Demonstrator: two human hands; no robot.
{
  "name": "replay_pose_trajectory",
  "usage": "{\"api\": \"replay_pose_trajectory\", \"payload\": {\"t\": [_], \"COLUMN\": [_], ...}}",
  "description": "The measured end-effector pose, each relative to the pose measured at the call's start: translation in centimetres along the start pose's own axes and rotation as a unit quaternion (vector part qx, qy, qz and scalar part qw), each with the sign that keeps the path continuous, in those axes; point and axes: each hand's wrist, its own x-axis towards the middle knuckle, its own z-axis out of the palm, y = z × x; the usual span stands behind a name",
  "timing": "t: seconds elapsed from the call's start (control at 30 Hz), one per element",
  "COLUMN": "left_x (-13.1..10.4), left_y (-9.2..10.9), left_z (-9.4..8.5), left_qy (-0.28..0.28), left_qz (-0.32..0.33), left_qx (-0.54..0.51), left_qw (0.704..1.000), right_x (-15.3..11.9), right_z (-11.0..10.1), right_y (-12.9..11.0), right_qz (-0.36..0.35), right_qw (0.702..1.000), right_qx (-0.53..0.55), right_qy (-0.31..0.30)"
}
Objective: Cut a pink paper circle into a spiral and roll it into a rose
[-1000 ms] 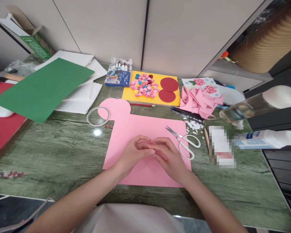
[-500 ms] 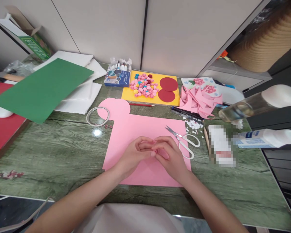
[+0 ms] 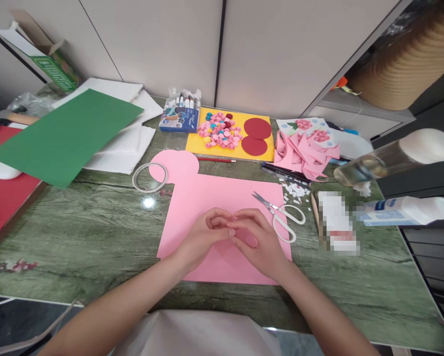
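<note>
My left hand (image 3: 209,235) and my right hand (image 3: 259,242) meet fingertip to fingertip above a pink sheet of paper (image 3: 225,193). The fingers of both are curled and pinched together; whatever lies between them is too small or too hidden to make out. White-handled scissors (image 3: 287,222) rest on the sheet's right edge, just beyond my right hand, blades pointing up and left. Pink paper circles (image 3: 177,165) overlap at the sheet's upper left corner, with a roll of tape (image 3: 150,190) partly over them.
Small rolled paper pieces (image 3: 220,129) and dark red circles (image 3: 257,128) lie on a yellow sheet (image 3: 196,144). Pink scraps (image 3: 305,155) are heaped to its right. A marker box (image 3: 179,118), green sheet (image 3: 66,136), bottle (image 3: 377,158) and glue bottle (image 3: 403,211) stand or lie around.
My fingertips have shifted slightly against each other, and the small pinkish bit glimpsed between them earlier is now hidden. Both hands stay in nearly the same place; the surrounding things have not moved.
</note>
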Motion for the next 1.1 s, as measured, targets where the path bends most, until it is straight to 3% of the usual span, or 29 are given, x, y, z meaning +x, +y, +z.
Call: {"api": "replay_pose_trajectory", "payload": {"t": [0.17, 0.53, 0.8, 1.1], "left_x": [0.2, 0.0, 0.1, 0.2], "left_y": [0.0, 0.5, 0.2, 0.6], "left_z": [-0.1, 0.1, 0.2, -0.3], "left_qy": [0.007, 0.0, 0.005, -0.005], "left_qz": [0.002, -0.007, -0.011, -0.051], "left_qx": [0.021, -0.014, -0.004, -0.019], "left_qw": [1.0, 1.0, 1.0, 0.998], "right_x": [-0.1, 0.1, 0.1, 0.4], "right_z": [-0.3, -0.4, -0.4, -1.5], "right_y": [0.2, 0.3, 0.4, 0.3], "right_qz": [-0.002, 0.023, 0.049, 0.03], "right_qw": [1.0, 0.999, 0.999, 0.999], "right_qx": [0.0, -0.032, -0.023, 0.002], "right_qy": [-0.021, 0.025, 0.006, -0.029]}}
